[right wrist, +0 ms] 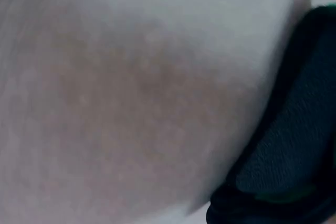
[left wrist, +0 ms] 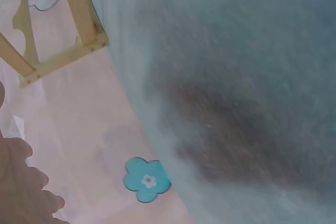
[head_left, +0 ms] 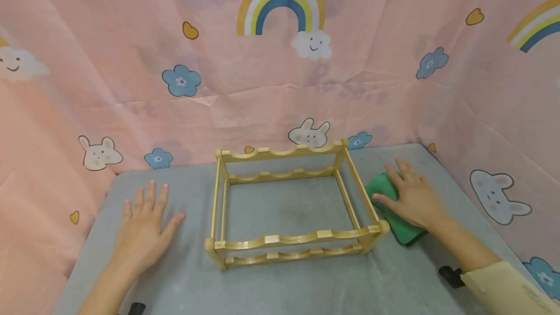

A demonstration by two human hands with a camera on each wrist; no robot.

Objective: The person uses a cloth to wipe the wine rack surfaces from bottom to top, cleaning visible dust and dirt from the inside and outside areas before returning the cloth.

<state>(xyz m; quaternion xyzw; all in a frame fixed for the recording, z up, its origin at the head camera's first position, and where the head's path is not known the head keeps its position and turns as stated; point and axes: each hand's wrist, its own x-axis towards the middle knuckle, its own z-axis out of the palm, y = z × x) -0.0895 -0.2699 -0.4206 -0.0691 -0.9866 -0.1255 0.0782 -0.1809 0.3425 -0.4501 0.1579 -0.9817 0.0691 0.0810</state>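
A light wooden rack [head_left: 271, 239] with scalloped rails stands in the middle of the table; part of it shows in the left wrist view as a wooden frame [left wrist: 79, 9]. To its left, my left hand [head_left: 142, 237] is spread palm down over the table, fingers straight and holding nothing. My right hand [head_left: 413, 201] lies with extended fingers over a green folded cloth piece [head_left: 407, 230] on the rack's right side, covering part of it. Seen from the right wrist, this piece has a dark fabric underside [right wrist: 289, 145].
A grey cloth-covered table [head_left: 297, 286] lies under everything. Pink printed curtains [head_left: 262, 91] hang behind the table and at both sides. Small black objects, one near each wrist, are partly visible: one [head_left: 450, 276] by the right sleeve, another [head_left: 137, 308] at the bottom edge.
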